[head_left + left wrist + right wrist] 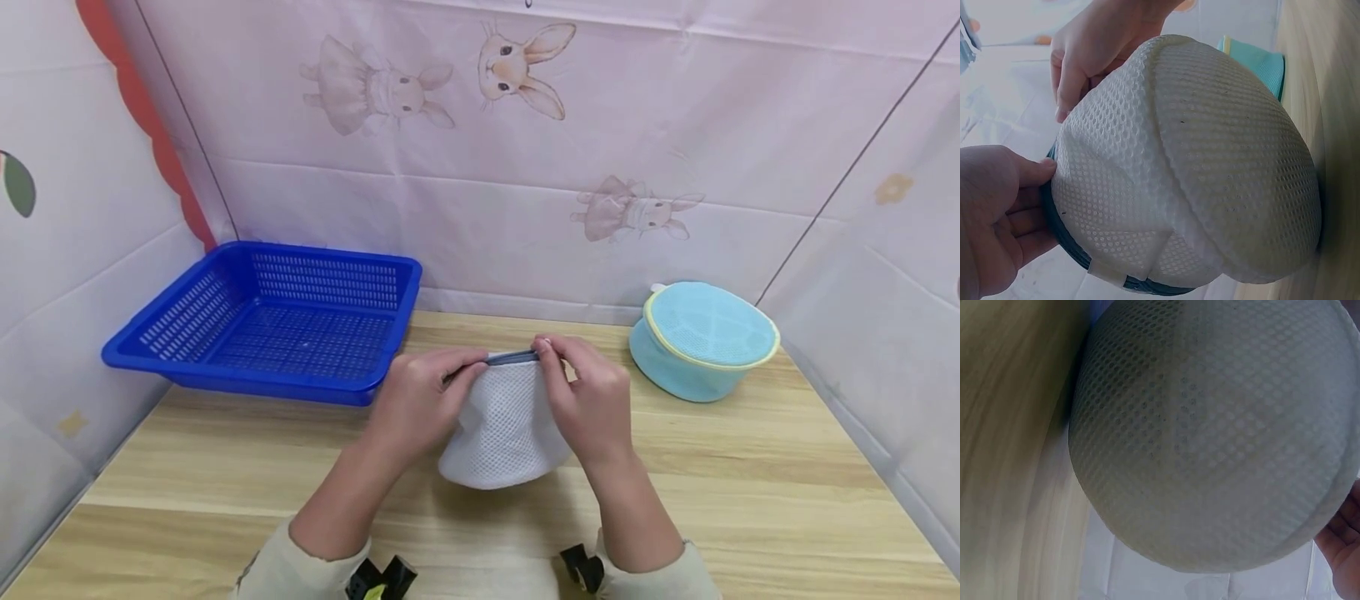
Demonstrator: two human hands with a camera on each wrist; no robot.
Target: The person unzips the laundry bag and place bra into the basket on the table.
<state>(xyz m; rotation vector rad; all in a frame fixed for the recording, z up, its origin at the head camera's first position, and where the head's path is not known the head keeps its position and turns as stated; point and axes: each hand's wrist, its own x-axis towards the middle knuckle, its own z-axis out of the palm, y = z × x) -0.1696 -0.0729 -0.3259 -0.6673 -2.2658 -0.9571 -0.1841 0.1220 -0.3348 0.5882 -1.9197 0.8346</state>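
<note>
A white mesh laundry bag [506, 425] with a dark blue-grey trimmed edge [1069, 244] is held between both hands at the middle of the table. In the head view my left hand [420, 396] pinches the left end of that edge between thumb and fingers. The right hand [592, 396] pinches the same edge further right, thumb on the near side. The bag's rounded padded-looking base hangs toward me, and in the left wrist view it reaches down close to the wood. In the right wrist view the bag's mesh [1210, 437] fills most of the picture.
A blue plastic basket [258, 375] with slotted walls stands at the back left. A light blue mesh bag [708, 329] with yellow piping sits at the back right of the wooden table [750, 500]. Fabric walls [487, 217] printed with rabbits enclose the back and sides.
</note>
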